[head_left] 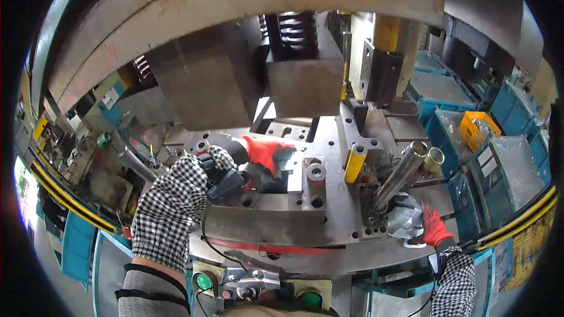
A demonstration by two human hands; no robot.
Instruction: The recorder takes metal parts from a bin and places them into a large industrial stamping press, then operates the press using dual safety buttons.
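Note:
My left hand (267, 155), in a red glove with dark fingers, reaches over the steel die (270, 202) on the press bed. Its fingers look spread, and nothing shows clearly between them; their undersides are hidden. A pale rectangular block (295, 179) lies just beside the fingertips. At the right, my right hand (433, 226), also in a red glove, is closed on a shiny grey formed metal piece (405, 218). That piece is beside the foot of a leaning steel guide post (402, 175). Both forearms wear black-and-white checked sleeves.
The heavy upper press block (202, 76) hangs above the die, with coil springs behind. A yellow post (355, 163) stands between my hands. Green push buttons (203, 282) sit at the near edge. Blue bins (437, 91) and an orange crate (479, 129) stand at right.

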